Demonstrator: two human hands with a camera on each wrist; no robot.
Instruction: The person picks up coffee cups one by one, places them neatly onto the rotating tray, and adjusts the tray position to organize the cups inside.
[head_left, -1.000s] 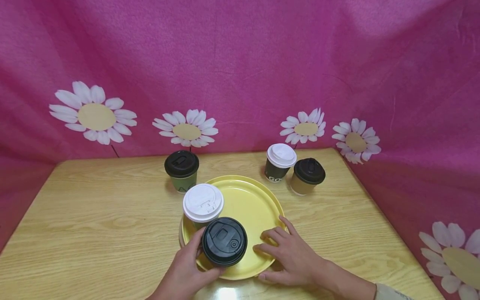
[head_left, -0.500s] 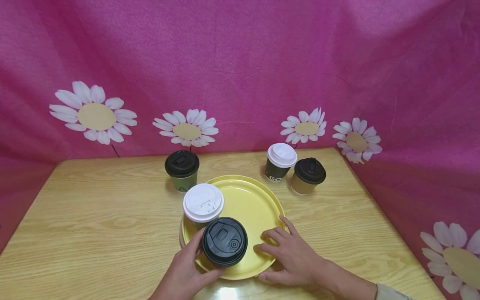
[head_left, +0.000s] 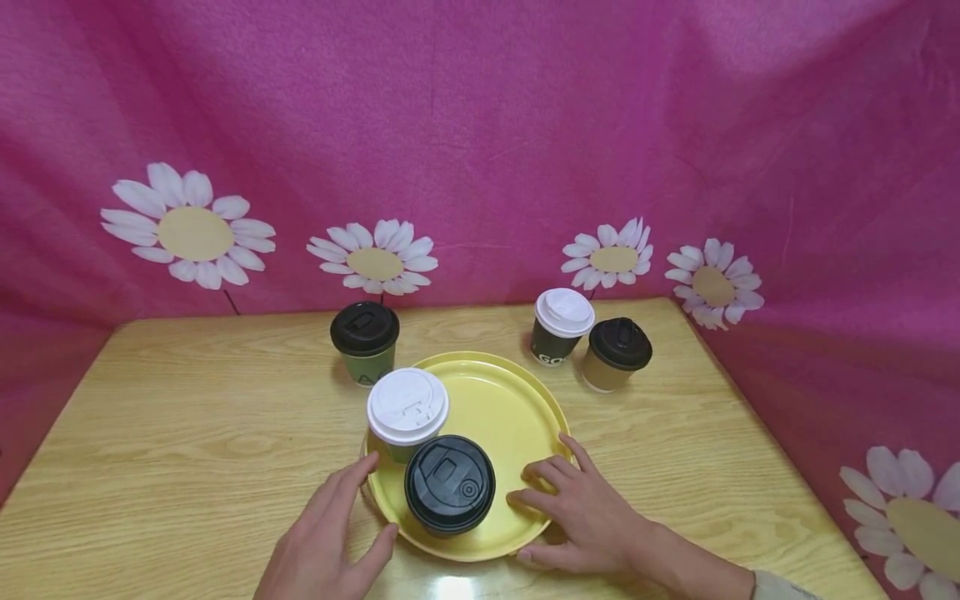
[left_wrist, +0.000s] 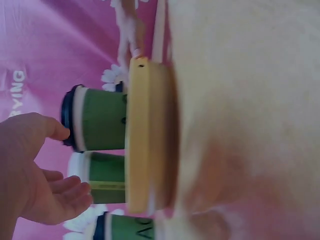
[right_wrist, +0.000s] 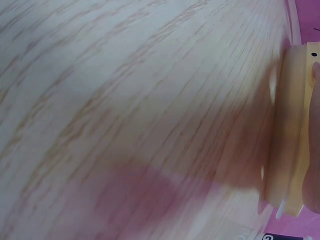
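A round yellow tray holds two lidded paper coffee cups. The cup with the black lid stands upright near its front; the left wrist view shows that cup's green body. Behind it and to the left is the white-lidded cup, also green. My left hand is just left of the tray, fingers spread and apart from the black-lidded cup. My right hand holds the tray's right rim, fingers curled over it and thumb outside. Only part of that hand shows in the right wrist view.
Behind the tray at left stands a green cup with a black lid. At back right are a dark cup with a white lid and a brown cup with a black lid. A pink flowered cloth surrounds the wooden table.
My left hand has let go of the black-lidded cup and moved left, its fingers spreading. The cup stays where it was on the tray. My right hand has not moved.
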